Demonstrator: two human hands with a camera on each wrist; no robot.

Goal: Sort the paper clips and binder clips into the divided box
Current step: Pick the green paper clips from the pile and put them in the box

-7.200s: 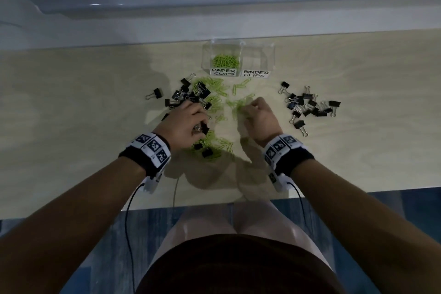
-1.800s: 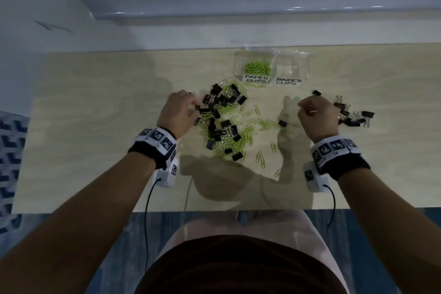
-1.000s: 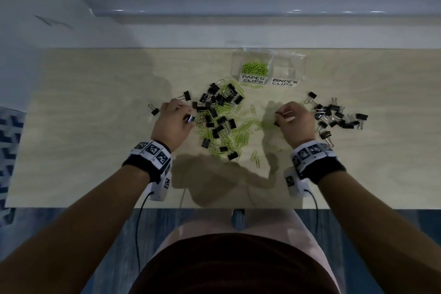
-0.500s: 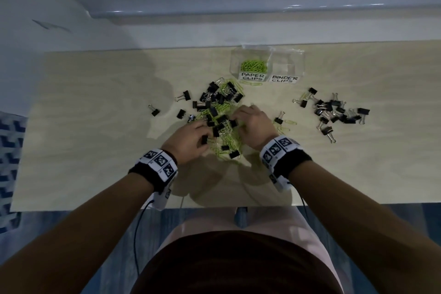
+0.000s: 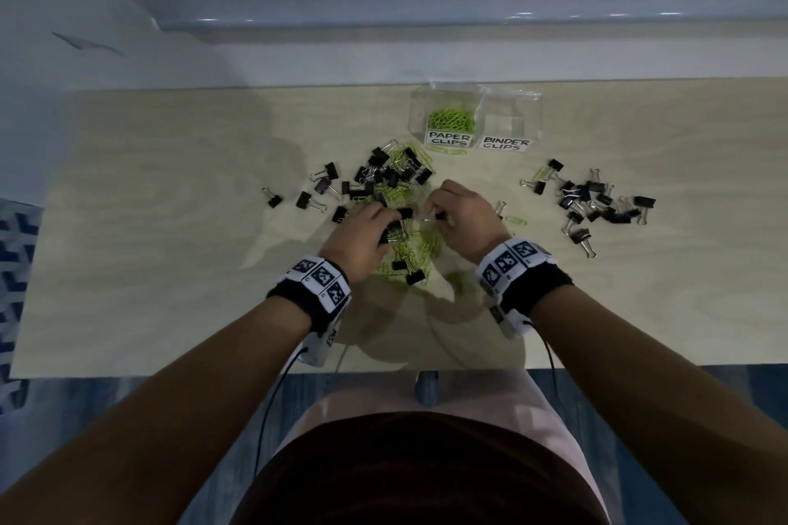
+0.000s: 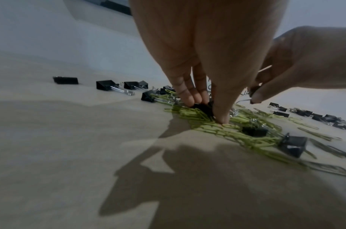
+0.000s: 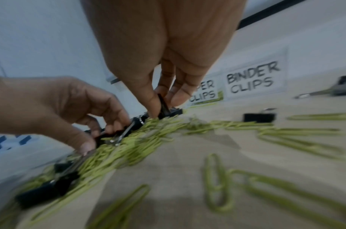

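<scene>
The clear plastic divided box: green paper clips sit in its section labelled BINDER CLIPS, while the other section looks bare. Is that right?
No. The clear plastic divided box holds the green paper clips in its PAPER CLIPS section; the BINDER CLIPS section is the one that looks bare. The head view shows it.

Mixed clips (image 5: 396, 200) — box (image 5: 511, 115) half-filled

The table (image 5: 149, 269) is seen from above by the head view, facing forward and down. It is skimmed low and close by both wrist views, each facing along its fingers. The mixed clip pile (image 5: 405, 234) (image 6: 226, 125) (image 7: 129, 144) is shared by all three.
</scene>
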